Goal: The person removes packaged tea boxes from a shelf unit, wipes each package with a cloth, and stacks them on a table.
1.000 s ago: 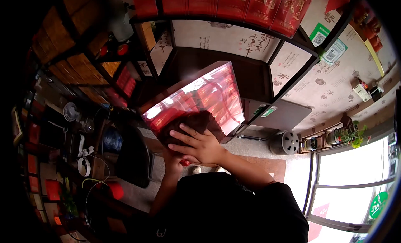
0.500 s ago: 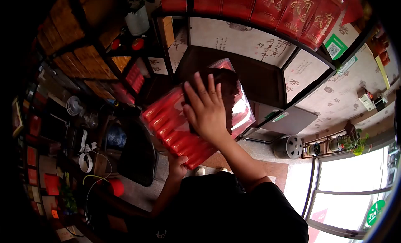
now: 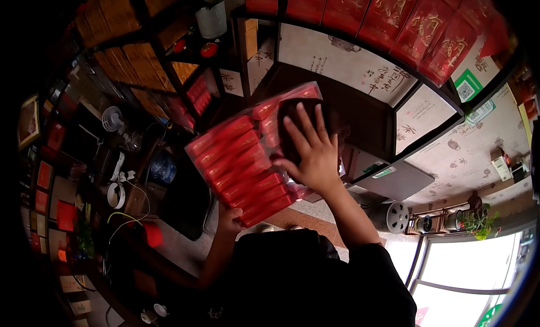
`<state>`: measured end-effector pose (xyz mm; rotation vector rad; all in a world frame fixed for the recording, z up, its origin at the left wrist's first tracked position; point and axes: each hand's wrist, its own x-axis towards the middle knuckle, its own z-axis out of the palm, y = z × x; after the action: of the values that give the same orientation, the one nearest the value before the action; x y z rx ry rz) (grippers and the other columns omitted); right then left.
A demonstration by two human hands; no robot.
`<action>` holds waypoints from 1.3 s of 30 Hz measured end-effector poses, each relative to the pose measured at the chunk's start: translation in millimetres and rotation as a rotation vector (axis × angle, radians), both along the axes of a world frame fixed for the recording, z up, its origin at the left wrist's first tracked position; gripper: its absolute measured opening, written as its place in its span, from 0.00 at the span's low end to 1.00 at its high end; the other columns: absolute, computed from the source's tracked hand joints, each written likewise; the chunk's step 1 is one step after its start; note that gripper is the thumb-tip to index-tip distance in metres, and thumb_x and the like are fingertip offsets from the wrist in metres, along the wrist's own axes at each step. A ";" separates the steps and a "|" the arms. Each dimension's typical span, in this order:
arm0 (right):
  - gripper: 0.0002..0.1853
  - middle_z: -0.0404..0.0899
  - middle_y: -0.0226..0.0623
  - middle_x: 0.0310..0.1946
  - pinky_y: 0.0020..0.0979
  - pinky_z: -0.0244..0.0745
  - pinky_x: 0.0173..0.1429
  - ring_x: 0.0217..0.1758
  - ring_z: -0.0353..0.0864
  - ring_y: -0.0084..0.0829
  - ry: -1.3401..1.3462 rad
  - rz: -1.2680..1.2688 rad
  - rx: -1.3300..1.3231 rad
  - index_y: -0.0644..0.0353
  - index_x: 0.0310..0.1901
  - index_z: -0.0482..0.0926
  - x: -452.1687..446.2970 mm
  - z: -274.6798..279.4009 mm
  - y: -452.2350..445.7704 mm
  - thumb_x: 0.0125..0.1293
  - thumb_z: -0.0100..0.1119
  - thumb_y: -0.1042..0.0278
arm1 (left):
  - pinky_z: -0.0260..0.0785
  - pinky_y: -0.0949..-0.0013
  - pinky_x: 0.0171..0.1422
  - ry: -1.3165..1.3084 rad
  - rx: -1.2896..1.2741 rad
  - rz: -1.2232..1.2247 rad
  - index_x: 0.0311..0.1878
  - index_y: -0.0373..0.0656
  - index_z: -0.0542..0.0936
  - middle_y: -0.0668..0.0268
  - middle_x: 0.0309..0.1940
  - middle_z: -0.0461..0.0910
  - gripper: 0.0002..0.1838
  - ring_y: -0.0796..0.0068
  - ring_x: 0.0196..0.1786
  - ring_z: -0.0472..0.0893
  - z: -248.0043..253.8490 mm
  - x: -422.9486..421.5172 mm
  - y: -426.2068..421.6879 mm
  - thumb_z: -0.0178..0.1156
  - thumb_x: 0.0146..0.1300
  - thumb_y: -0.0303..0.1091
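Right hand is pressing a dark cloth onto the red pack mid-frame, fingers splayed pretty wide, while left hand is gripping the pack's bottom corner.

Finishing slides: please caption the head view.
Left hand grips a rectangular clear plastic pack of red packets; right hand spreads over dark cloth against it.
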<state>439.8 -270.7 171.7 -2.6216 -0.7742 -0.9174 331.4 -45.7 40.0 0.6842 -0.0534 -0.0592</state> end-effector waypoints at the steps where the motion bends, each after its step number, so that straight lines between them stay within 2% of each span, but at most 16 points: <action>1: 0.42 0.56 0.41 0.77 0.60 0.64 0.64 0.78 0.54 0.57 -0.015 -0.057 0.070 0.48 0.70 0.68 12.9 4.8 -7.8 0.58 0.62 0.34 | 0.71 0.50 0.67 0.001 0.000 0.016 0.72 0.39 0.59 0.52 0.64 0.71 0.46 0.53 0.66 0.74 0.5 -1.9 -6.7 0.64 0.45 0.30; 3: 0.43 0.54 0.45 0.77 0.61 0.66 0.64 0.77 0.54 0.62 -0.013 -0.139 0.216 0.51 0.72 0.64 34.6 11.5 -23.0 0.59 0.64 0.39 | 0.72 0.48 0.67 -0.041 0.058 0.047 0.72 0.38 0.59 0.52 0.64 0.71 0.47 0.52 0.64 0.75 2.8 -2.0 -21.8 0.66 0.44 0.30; 4: 0.44 0.65 0.52 0.70 0.52 0.72 0.62 0.70 0.67 0.61 -0.026 -0.070 0.368 0.52 0.74 0.61 43.6 12.7 -30.7 0.61 0.65 0.41 | 0.72 0.48 0.67 -0.045 0.059 0.057 0.72 0.38 0.59 0.52 0.64 0.71 0.47 0.52 0.64 0.75 4.0 -0.8 -29.2 0.66 0.44 0.30; 7: 0.45 0.85 0.48 0.43 0.35 0.78 0.54 0.50 0.86 0.40 0.492 0.099 0.766 0.55 0.76 0.53 64.6 3.6 -74.9 0.65 0.64 0.44 | 0.72 0.48 0.67 -0.061 0.079 0.139 0.71 0.37 0.60 0.52 0.64 0.71 0.47 0.52 0.64 0.75 3.4 -3.2 -58.8 0.67 0.43 0.30; 11: 0.46 0.72 0.45 0.62 0.32 0.77 0.47 0.42 0.80 0.31 0.874 0.509 1.047 0.57 0.76 0.52 71.0 -16.5 -113.5 0.67 0.63 0.43 | 0.72 0.49 0.66 0.007 0.005 0.238 0.71 0.36 0.60 0.52 0.63 0.72 0.48 0.52 0.64 0.75 0.0 -10.0 -82.5 0.66 0.42 0.30; 12: 0.45 0.69 0.44 0.65 0.32 0.70 0.58 0.57 0.72 0.33 0.988 0.504 1.044 0.59 0.76 0.52 66.9 -19.3 -120.2 0.68 0.61 0.43 | 0.72 0.49 0.67 -0.004 -0.020 0.274 0.70 0.36 0.61 0.53 0.63 0.72 0.47 0.51 0.64 0.75 -0.4 -10.8 -89.1 0.68 0.42 0.30; 18: 0.59 0.55 0.46 0.76 0.37 0.49 0.78 0.79 0.51 0.40 1.383 0.720 0.971 0.60 0.77 0.48 65.0 -56.2 -136.5 0.55 0.66 0.31 | 0.73 0.48 0.65 0.037 -0.140 0.529 0.68 0.35 0.64 0.49 0.62 0.73 0.43 0.49 0.62 0.77 -19.2 -47.4 -103.2 0.64 0.43 0.29; 20: 0.59 0.58 0.43 0.75 0.39 0.52 0.78 0.78 0.56 0.39 1.504 0.802 1.247 0.61 0.76 0.53 63.0 -77.0 -125.1 0.53 0.66 0.29 | 0.72 0.48 0.66 0.104 -0.136 0.608 0.68 0.35 0.64 0.48 0.61 0.74 0.42 0.47 0.61 0.77 -33.4 -69.7 -102.7 0.62 0.44 0.32; 22: 0.46 0.65 0.41 0.71 0.39 0.56 0.77 0.75 0.62 0.34 1.882 0.891 1.643 0.60 0.73 0.60 62.8 -112.6 -111.9 0.65 0.57 0.33 | 0.71 0.47 0.68 0.050 -0.164 0.695 0.67 0.34 0.65 0.47 0.61 0.74 0.42 0.46 0.62 0.76 -32.0 -86.9 -112.4 0.61 0.44 0.35; 23: 0.43 0.67 0.41 0.70 0.39 0.59 0.76 0.73 0.65 0.33 1.461 0.733 1.131 0.60 0.72 0.61 67.0 -157.3 -98.1 0.67 0.52 0.33 | 0.70 0.47 0.68 0.062 -0.202 0.765 0.67 0.33 0.65 0.47 0.61 0.74 0.42 0.46 0.62 0.76 -29.6 -95.7 -118.4 0.60 0.44 0.35; 25: 0.42 0.74 0.37 0.64 0.41 0.68 0.70 0.65 0.73 0.36 1.923 0.950 1.830 0.58 0.68 0.67 33.0 -116.0 -42.9 0.71 0.34 0.26 | 0.70 0.48 0.68 0.019 -0.222 0.894 0.67 0.34 0.65 0.48 0.62 0.74 0.41 0.47 0.63 0.76 -19.7 -107.7 -132.0 0.61 0.46 0.36; 28: 0.42 0.73 0.37 0.63 0.42 0.69 0.67 0.65 0.72 0.38 2.236 1.251 2.051 0.55 0.70 0.64 -34.0 -125.7 9.9 0.70 0.37 0.26 | 0.71 0.51 0.67 0.104 -0.266 1.096 0.67 0.36 0.65 0.52 0.61 0.75 0.40 0.50 0.62 0.76 -43.7 -131.2 -151.8 0.61 0.47 0.36; 30: 0.42 0.61 0.34 0.73 0.49 0.56 0.76 0.74 0.60 0.42 2.032 1.046 1.784 0.46 0.75 0.56 -94.8 -86.6 43.0 0.68 0.42 0.27 | 0.72 0.52 0.66 0.067 -0.211 1.281 0.67 0.39 0.65 0.55 0.59 0.76 0.39 0.54 0.62 0.77 -61.4 -140.0 -164.0 0.63 0.48 0.33; 34: 0.43 0.59 0.37 0.73 0.49 0.57 0.75 0.74 0.59 0.45 2.644 0.693 1.592 0.49 0.75 0.54 -176.7 -135.3 41.5 0.69 0.41 0.27 | 0.68 0.56 0.68 0.075 -0.121 1.543 0.70 0.39 0.61 0.58 0.60 0.74 0.43 0.59 0.63 0.75 -35.9 -170.7 -174.6 0.68 0.50 0.35; 35: 0.44 0.59 0.41 0.73 0.47 0.59 0.75 0.73 0.61 0.46 2.539 0.566 1.402 0.52 0.75 0.54 -209.3 -95.2 36.7 0.68 0.41 0.26 | 0.68 0.56 0.68 0.077 -0.129 1.597 0.70 0.39 0.61 0.58 0.60 0.74 0.43 0.59 0.63 0.75 -28.2 -181.2 -174.9 0.68 0.50 0.35; 39: 0.45 0.62 0.38 0.71 0.44 0.59 0.74 0.71 0.63 0.39 2.509 0.776 1.166 0.54 0.73 0.58 -267.4 -117.8 29.2 0.67 0.43 0.25 | 0.65 0.58 0.70 0.102 0.040 1.724 0.70 0.36 0.59 0.57 0.62 0.73 0.44 0.62 0.64 0.74 -6.8 -225.3 -178.6 0.69 0.52 0.36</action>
<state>172.4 -241.5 54.0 -0.6035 -0.0858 1.4854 106.1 -224.4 33.2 0.5795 0.6423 1.5575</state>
